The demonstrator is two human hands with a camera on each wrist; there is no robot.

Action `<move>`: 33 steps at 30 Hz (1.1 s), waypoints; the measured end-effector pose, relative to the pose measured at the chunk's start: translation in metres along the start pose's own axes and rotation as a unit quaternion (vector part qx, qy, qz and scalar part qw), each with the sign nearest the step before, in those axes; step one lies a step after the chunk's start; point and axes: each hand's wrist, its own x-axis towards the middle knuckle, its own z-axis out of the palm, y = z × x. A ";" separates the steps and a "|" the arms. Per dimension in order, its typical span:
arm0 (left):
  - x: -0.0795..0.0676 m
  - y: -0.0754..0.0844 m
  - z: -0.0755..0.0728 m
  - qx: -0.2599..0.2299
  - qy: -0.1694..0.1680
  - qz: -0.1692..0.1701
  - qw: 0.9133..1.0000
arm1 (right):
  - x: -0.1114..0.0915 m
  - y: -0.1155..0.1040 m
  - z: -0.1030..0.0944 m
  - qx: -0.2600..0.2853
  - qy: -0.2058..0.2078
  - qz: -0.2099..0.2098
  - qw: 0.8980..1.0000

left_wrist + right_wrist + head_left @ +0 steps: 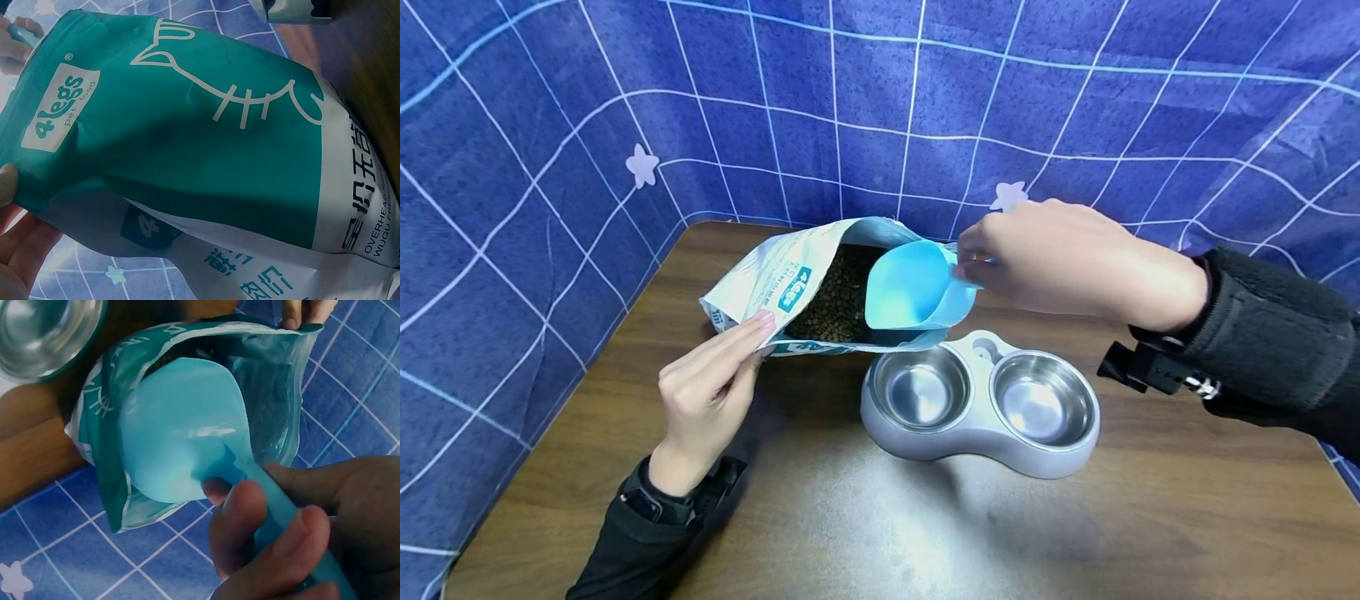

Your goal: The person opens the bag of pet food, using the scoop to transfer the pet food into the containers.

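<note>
My right hand (1037, 254) grips the handle of a light blue scoop (910, 287), fingers curled round it in the right wrist view. The scoop's bowl sits in the mouth of a pet food bag (775, 279), over brown kibble (842, 296). At the bag's near edge, my left hand (715, 392) pinches the rim between thumb and fingers. The left wrist view shows the bag's green side (200, 144) with a white line drawing and a "4legs pet food" label. Just in front of the bag stands a grey double pet bowl (981, 417) with two shiny metal dishes.
All this rests on a brown wooden table (820, 508). Behind and to the left hangs a blue cloth (865, 92) with a white grid and pale stars. The double bowl lies close to the bag's right end, below the right forearm.
</note>
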 end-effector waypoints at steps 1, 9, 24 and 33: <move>0.000 0.000 0.000 0.001 0.000 0.000 1.000 | 0.002 -0.002 -0.001 -0.007 -0.001 0.003 1.000; 0.000 0.001 0.000 -0.002 0.002 0.001 1.000 | 0.024 -0.017 0.000 -0.027 0.004 -0.005 1.000; 0.001 0.002 -0.002 -0.002 0.001 0.012 1.000 | 0.061 -0.040 0.008 -0.069 -0.062 0.010 0.996; 0.003 0.002 -0.005 -0.014 -0.029 0.032 0.999 | 0.071 -0.048 0.031 -0.076 -0.044 -0.004 0.996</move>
